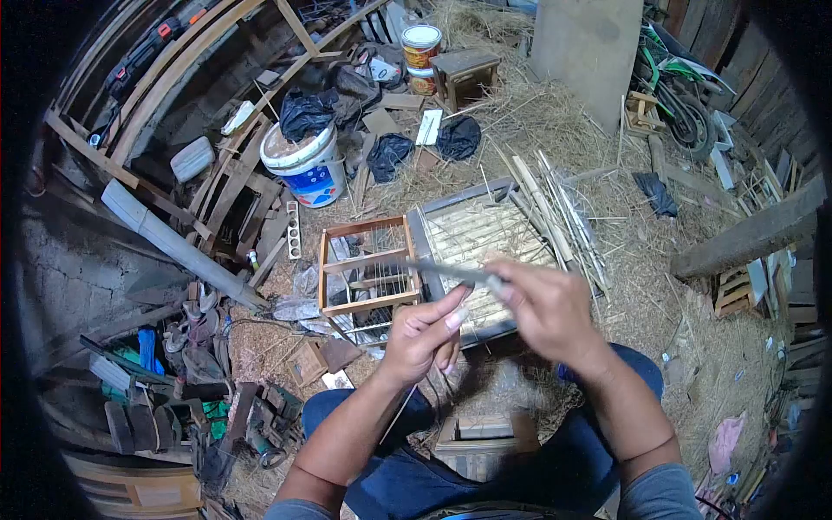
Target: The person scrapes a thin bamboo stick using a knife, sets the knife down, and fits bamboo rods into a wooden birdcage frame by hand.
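Observation:
My left hand (pixel 420 338) is closed on a thin wooden stick (pixel 397 416), whose lower end slants down toward my left knee. Just above those fingers, my right hand (pixel 550 312) grips a knife (pixel 446 271) by its handle. Motion blurs the long grey blade, which points left across the top of the left hand. Whether the blade touches the stick I cannot tell. Beyond the hands stands a small wooden frame with thin bars (pixel 371 305), like a cage. Beside it lies a framed panel of pale slats (pixel 464 230).
Long thin strips (pixel 546 208) lie on the panel's right side. A white bucket (pixel 303 165), black plastic bags (pixel 390 156) and a small stool (pixel 466 65) stand farther back. Tools and scraps (pixel 199 338) crowd the left. Straw and shavings (pixel 641 347) cover the floor.

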A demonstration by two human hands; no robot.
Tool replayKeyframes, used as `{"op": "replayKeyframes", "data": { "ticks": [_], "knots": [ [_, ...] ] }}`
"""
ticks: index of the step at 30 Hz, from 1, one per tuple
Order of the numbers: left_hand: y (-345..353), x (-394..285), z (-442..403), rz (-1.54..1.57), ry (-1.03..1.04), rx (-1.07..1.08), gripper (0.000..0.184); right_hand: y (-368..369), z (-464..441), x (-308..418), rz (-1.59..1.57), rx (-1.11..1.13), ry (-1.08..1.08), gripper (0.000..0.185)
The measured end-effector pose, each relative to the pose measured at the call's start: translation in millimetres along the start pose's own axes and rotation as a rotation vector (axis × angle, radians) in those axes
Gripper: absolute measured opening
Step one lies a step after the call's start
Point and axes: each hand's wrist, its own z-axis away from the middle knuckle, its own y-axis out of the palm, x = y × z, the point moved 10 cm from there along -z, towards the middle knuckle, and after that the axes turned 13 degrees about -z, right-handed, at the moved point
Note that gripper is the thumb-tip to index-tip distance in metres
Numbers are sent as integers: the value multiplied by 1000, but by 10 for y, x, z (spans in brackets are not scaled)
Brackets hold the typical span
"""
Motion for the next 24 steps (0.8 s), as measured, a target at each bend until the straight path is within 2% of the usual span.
{"op": "replayKeyframes", "data": {
  "ticks": [1,3,7,10,11,13,14,17,21,23,24],
  "knots": [
    [18,27,8,6,-16,24,40,-86,-40,-104,36,-12,109,25],
    [36,30,9,16,1,46,40,-230,-114,-204,-46,-90,138,26],
    [60,28,-2,69,0,74,41,6,-5,19,-28,29,6,26],
    [92,80,19,112,-47,96,41,-70,-53,-314,-225,3,279,31],
    [108,107,16,125,-87,107,42,-68,-64,-374,-224,2,279,31],
    [113,155,15,127,-107,101,43,151,-13,-578,-983,5,463,38],
    [119,164,16,93,-122,104,43,209,25,-577,-1083,40,514,42],
    [152,141,17,36,-143,95,44,185,39,-629,-1161,-1,601,42],
    [124,166,44,-42,-139,94,43,53,-9,-757,-1028,-44,553,42],
    [100,164,43,-16,-140,61,43,90,24,-809,-923,-22,526,39],
    [71,166,43,10,-143,27,43,68,61,-714,-634,10,453,38]
  ]
}}
